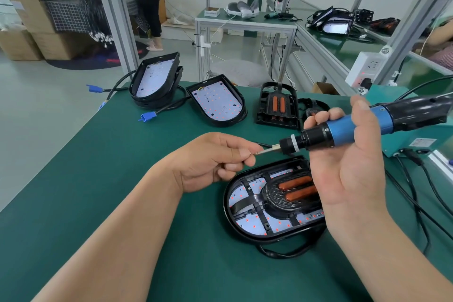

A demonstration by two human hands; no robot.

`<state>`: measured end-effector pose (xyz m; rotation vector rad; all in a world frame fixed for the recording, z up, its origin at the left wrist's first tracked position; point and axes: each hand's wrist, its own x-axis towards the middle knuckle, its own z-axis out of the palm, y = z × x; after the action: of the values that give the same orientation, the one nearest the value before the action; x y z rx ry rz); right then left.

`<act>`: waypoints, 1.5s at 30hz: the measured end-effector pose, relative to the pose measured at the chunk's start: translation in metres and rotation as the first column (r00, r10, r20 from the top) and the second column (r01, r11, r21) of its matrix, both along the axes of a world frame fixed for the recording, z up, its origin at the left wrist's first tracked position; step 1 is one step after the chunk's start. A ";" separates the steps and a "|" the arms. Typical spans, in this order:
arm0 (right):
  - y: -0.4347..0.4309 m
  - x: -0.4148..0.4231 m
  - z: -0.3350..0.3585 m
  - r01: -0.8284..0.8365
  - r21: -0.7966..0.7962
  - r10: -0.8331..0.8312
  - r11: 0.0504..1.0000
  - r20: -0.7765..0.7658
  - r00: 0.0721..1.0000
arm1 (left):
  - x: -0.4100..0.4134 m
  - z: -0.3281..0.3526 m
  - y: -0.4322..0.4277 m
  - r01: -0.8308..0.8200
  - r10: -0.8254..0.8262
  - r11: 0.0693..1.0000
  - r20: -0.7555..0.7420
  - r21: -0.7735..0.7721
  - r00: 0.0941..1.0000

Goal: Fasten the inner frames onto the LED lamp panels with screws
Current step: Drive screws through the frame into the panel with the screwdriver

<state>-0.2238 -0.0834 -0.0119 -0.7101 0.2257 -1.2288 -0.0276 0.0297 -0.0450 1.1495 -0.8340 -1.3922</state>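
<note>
Left hand [215,159]: thumb and forefinger pinch the tip of the screwdriver bit [266,150]; screw not discernible.
Right hand [348,167]: fingers curl round the electric screwdriver [343,127], above the work.
Work piece: LED lamp panel [247,206] on the green mat [122,179], inner frame [289,193] seated inside.
Progress: we judge this unit mid-fastening.
Remaining: one bare panel [215,103], stacked panels [154,81], spare inner frame [277,108] behind.
Obstruction: our right hand hides the frame's right end.

Your framed panel [245,216] sits nearest you on the table [110,167]; behind it, left to right, a stack of panels [152,81], a single panel [215,103], and a loose frame [277,108].
</note>
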 end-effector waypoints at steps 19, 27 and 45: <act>0.000 0.000 0.000 -0.009 -0.012 0.009 1.000 0.014 1.000 | -0.001 0.003 0.001 0.023 -0.021 0.999 0.051 -0.027 0.998; -0.002 0.001 -0.002 -0.030 -0.040 0.029 0.999 -0.018 0.999 | -0.003 0.002 0.001 0.003 0.000 0.999 0.069 -0.039 0.998; 0.002 0.002 0.005 0.012 0.056 -0.007 0.998 -0.090 0.996 | -0.004 0.002 0.001 0.002 0.017 0.997 0.237 -0.080 0.971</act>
<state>-0.2213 -0.0817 -0.0067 -0.7170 0.3376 -1.1965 -0.0316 0.0304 -0.0427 1.2724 -1.0442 -1.2185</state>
